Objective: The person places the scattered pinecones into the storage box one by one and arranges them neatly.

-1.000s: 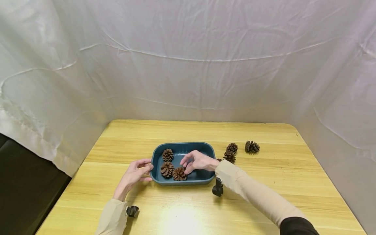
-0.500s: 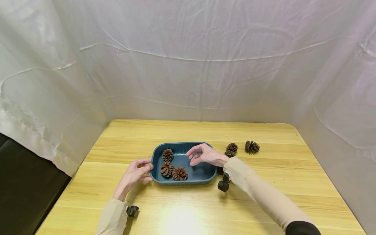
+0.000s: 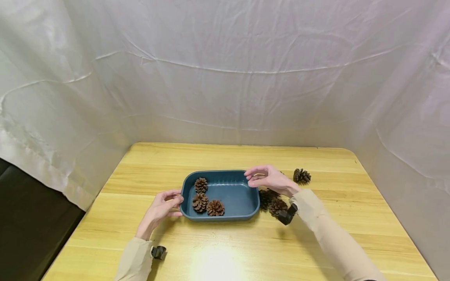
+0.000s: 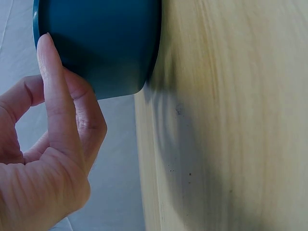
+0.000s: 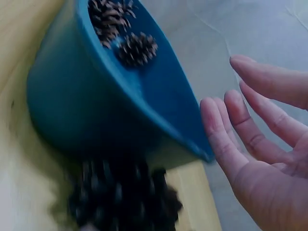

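A dark teal tray (image 3: 239, 213) sits mid-table with three pine cones (image 3: 207, 201) in its left half. My left hand (image 3: 165, 203) rests against the tray's left end; the left wrist view shows its thumb and fingers (image 4: 55, 106) touching the tray wall (image 4: 106, 43). My right hand (image 3: 264, 177) hovers over the tray's far right corner, fingers relaxed and holding nothing; the right wrist view shows it empty (image 5: 250, 144) beside the tray rim (image 5: 159, 113). Two pine cones (image 3: 273, 202) lie right of the tray, under my right wrist, and another pine cone (image 3: 301, 176) lies farther right.
The wooden table (image 3: 316, 242) is enclosed by white sheeting (image 3: 225, 78) at the back and both sides. The table's left edge drops to a dark floor (image 3: 24, 218). Small black wrist cameras (image 3: 286, 216) sit on both sleeves.
My right hand has left the pine cone in the tray, lifted out and moved right and back to the tray's far right corner. The left hand has stayed put.
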Action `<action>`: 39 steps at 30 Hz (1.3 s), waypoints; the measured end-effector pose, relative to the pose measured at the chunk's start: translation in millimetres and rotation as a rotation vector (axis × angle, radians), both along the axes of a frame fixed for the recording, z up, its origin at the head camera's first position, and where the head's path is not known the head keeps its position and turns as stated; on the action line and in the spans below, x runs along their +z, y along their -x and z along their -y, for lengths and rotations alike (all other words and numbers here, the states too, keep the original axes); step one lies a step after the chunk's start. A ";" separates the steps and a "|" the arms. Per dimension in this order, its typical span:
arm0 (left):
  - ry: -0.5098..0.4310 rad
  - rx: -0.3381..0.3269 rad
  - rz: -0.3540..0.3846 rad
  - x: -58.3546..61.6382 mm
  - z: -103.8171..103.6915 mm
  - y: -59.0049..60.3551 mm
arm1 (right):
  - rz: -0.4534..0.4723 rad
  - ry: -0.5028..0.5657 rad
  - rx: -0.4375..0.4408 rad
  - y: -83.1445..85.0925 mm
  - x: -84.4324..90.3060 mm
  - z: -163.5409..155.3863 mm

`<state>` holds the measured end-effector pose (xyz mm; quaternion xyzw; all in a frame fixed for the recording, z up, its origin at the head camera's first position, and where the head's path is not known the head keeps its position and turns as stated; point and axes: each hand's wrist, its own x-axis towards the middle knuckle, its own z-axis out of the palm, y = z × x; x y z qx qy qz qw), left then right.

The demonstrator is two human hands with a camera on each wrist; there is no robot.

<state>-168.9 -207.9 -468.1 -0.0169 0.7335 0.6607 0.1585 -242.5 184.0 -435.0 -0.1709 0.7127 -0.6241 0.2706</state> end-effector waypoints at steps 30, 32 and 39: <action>0.010 0.016 0.002 -0.1 -1.9 -1.9 | -0.259 -0.246 0.078 -26.7 -31.0 -97.6; 0.011 0.015 0.000 -0.2 -1.8 -1.8 | -0.256 -0.272 0.074 -27.3 -30.6 -95.8; 0.001 0.004 -0.004 0.3 -0.8 -1.2 | -0.236 -0.310 0.061 -27.9 -30.7 -91.9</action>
